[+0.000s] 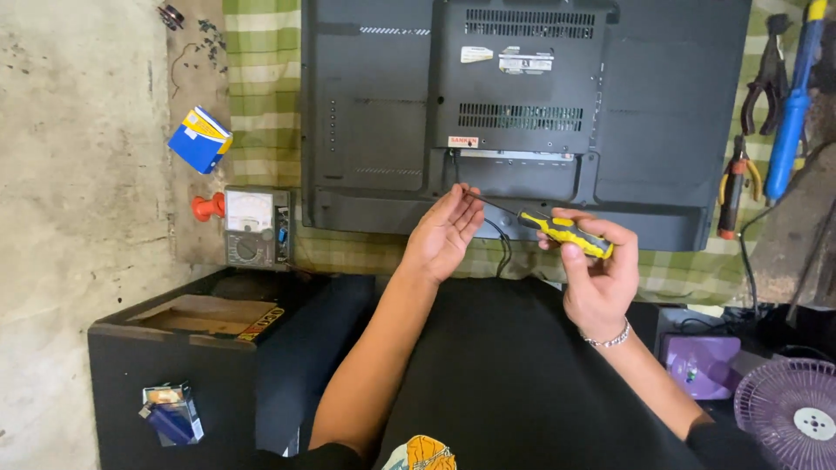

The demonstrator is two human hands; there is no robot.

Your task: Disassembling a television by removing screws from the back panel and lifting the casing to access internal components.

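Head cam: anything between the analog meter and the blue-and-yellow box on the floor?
Yes: a red-orange handle lies between the analog meter and the blue-and-yellow box, just left of the meter, in the head view.

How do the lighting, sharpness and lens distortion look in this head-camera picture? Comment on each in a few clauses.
Head view: soft, even daylight, brightest on the concrete floor, with no hard shadows; faint sheen but no strong glare on the television's black back panel; right hand, left hand and yellow-handled screwdriver reasonably sharp; wide-angle lens bows the edges, stretching the purple fan.
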